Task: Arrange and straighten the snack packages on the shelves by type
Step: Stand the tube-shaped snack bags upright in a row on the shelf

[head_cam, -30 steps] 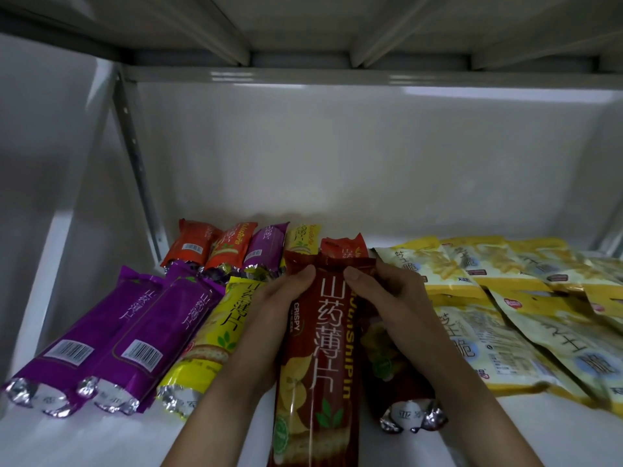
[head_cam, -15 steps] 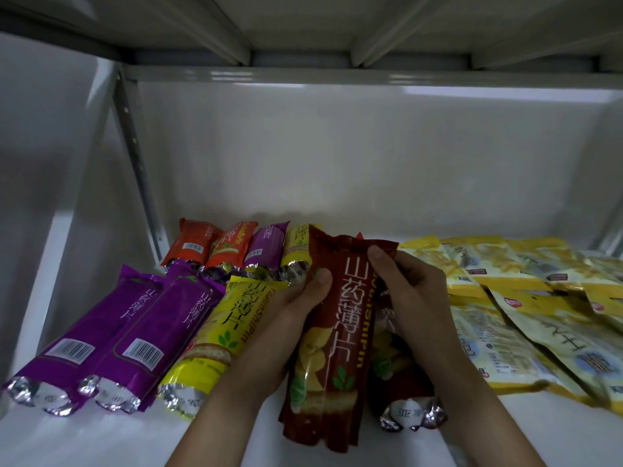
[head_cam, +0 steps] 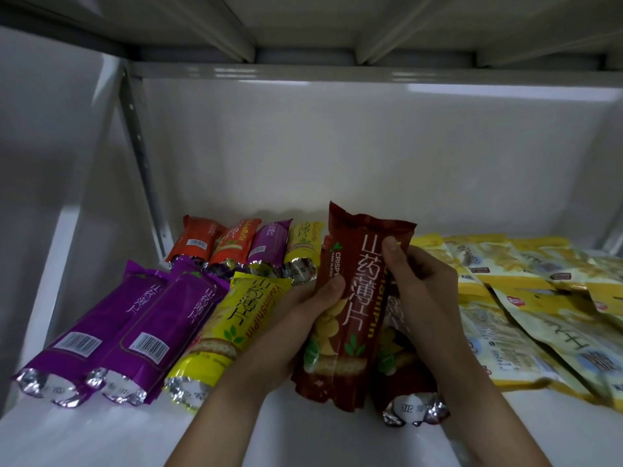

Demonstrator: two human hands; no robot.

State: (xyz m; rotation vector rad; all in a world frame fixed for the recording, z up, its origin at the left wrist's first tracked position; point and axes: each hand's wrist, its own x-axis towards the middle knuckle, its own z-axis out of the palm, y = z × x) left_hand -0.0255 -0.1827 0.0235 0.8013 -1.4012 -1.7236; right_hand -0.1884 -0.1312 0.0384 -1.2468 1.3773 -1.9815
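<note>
On the white shelf (head_cam: pixel 337 443), two purple tube packs (head_cam: pixel 111 332) are lying side by side at the near left, barcodes up and crimped foil ends pointing near. Just right of them a yellow tube pack (head_cam: pixel 232 328) is lying the same way, partly under the left forearm. Along the far wall a short row is sitting: an orange-red pack (head_cam: pixel 197 241), a second orange pack (head_cam: pixel 232 242), a small purple pack (head_cam: pixel 269 241) and a small yellow pack (head_cam: pixel 303 244). To the right, flat pale-yellow pouches (head_cam: pixel 526 318) are overlapping one another in a loose spread, crowding the right hand's side.

The dark red yam crisp pack (head_cam: pixel 357 305) is being held up in the middle, tilted so its far end is leaning right and raised off the shelf. It is long and glossy, printed with large pale Chinese characters, "CRISPY", a crisp picture and green leaves. The left hand (head_cam: pixel 303 318) is gripping its left edge, thumb curled over the front. The right hand (head_cam: pixel 418 284) is pinching its right edge, thumb on the front, fingers wrapped behind.

A second dark red pack (head_cam: pixel 404 385) is lying beneath, mostly hidden; only its foil near end is showing clearly. The rightmost pouches are cut off by the frame edge, and their print is too blurred to read.
</note>
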